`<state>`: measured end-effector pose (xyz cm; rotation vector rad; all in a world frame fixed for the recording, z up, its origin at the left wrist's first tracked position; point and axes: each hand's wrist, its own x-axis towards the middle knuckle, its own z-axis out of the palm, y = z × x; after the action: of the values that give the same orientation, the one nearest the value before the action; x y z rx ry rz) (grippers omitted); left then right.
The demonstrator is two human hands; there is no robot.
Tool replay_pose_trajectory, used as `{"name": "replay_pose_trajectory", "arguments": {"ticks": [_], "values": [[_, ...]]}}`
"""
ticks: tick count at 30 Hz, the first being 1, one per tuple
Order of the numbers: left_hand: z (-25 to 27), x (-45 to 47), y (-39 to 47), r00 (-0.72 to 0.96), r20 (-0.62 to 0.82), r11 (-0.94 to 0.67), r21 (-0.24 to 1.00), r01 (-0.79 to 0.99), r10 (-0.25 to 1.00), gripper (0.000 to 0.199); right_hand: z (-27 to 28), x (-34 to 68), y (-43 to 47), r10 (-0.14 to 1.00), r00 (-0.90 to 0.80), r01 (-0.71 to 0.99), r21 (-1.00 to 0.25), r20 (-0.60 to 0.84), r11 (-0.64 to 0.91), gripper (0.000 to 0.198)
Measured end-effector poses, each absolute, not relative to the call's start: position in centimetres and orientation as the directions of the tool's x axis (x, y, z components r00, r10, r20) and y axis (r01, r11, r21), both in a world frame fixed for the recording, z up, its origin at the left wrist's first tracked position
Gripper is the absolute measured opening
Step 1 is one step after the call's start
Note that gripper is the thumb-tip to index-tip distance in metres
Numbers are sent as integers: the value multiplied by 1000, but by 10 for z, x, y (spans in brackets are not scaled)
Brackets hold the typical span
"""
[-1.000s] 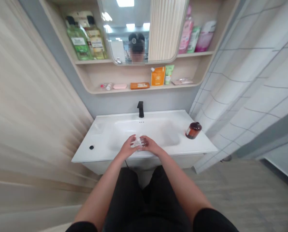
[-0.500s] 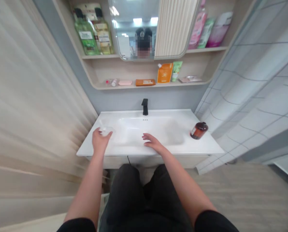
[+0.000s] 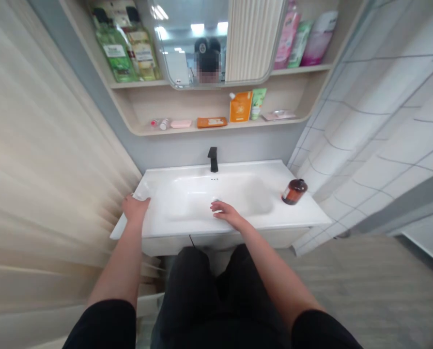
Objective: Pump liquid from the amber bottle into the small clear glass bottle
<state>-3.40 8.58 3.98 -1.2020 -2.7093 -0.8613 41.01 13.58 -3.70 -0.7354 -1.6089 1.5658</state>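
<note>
Left hand (image 3: pixel 135 209) and clear object (image 3: pixel 143 191) have shifted from the middle of the sink (image 3: pixel 165 228) to its left end. I see the object just beyond that hand's parted thumb and fingers, grip and long axis unclear; the right hand (image 3: pixel 226 214), loosely spread, hovers well apart.

A bathroom, shown by the sink (image 3: pixel 274 167), faucet (image 3: pixel 213 160) and mirror (image 3: pixel 196 53)
</note>
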Motion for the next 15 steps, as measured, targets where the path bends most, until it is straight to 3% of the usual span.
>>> {"name": "replay_pose_trajectory", "arguments": {"ticks": [4,7,11,13,15], "values": [[43,-17,68,-716,376,541,475,694,588,92,-36,406,137,839,-526,-99,-990,139,102,57],[42,11,46,-642,539,465,442,767,546,69,-29,404,132,891,-415,-37,-982,183,185,50],[32,37,23,-435,543,276,352,894,718,45,-20,438,119,955,-2,190,-937,296,291,36],[26,32,14,-445,515,311,328,892,733,44,-17,479,114,887,258,321,-900,382,294,35],[19,16,8,-525,501,419,316,851,688,53,-16,531,115,736,480,468,-849,477,245,41]]}}
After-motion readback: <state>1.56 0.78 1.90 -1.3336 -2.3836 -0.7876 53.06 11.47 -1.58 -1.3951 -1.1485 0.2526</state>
